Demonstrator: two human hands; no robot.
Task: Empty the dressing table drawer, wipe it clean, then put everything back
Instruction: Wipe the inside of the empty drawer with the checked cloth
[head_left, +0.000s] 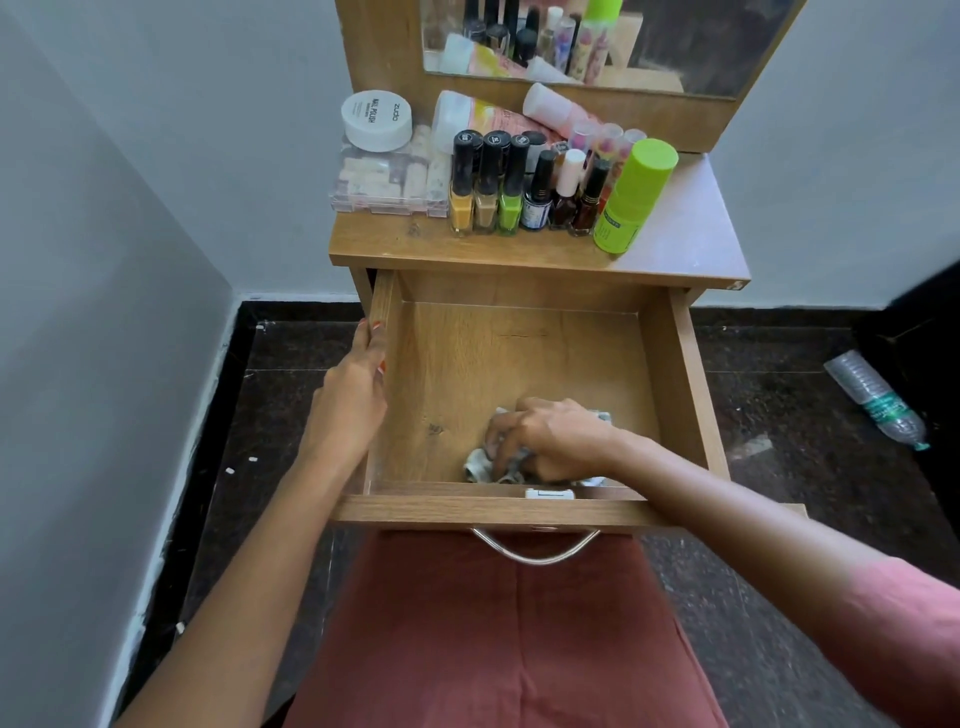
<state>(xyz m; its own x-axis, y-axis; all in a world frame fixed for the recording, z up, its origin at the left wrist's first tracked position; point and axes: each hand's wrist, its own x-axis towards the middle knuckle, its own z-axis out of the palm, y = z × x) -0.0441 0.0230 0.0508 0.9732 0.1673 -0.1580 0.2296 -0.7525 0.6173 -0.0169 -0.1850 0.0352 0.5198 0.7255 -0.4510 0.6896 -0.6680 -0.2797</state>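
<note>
Dark floor (779, 597); drawer (519, 353) open toward person; right hand (550, 436) grips cloth (478, 467).

We look through a single wide-angle camera worn on the head, facing forward and steeply down onto the open drawer (519, 353) of the dressing table (467, 249), which stands close in front of us. The mirror (701, 47) is cut off by the top edge and our lap (493, 623) fills the bottom middle. The left wall (104, 260) and the dark floor (779, 395) curve away at the sides.
</note>
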